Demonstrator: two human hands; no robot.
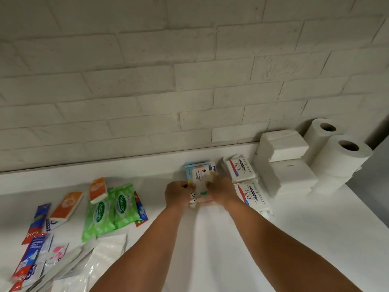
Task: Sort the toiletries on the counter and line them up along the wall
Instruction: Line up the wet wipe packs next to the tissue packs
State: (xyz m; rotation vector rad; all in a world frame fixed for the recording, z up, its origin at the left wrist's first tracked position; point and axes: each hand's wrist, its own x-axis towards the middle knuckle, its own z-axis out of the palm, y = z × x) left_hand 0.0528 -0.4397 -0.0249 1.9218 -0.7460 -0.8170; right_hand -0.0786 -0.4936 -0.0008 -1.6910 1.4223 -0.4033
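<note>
My left hand (176, 194) and my right hand (221, 191) grip the two sides of a pale wipes pack (201, 179) on the white counter (294, 239). It lies on top of other blue and white packs (190, 166) near the wall. Just to the right lie white Dove soap boxes (239, 168) in a row running from the wall toward me. Further right stand stacked white tissue packs (282, 163) and toilet paper rolls (336, 152).
On the left of the counter lie two green Sanicare wipes packs (109, 209), orange boxes (68, 204), toothpaste boxes (34, 226) and clear plastic bags (101, 256). A white brick wall (189, 81) backs the counter.
</note>
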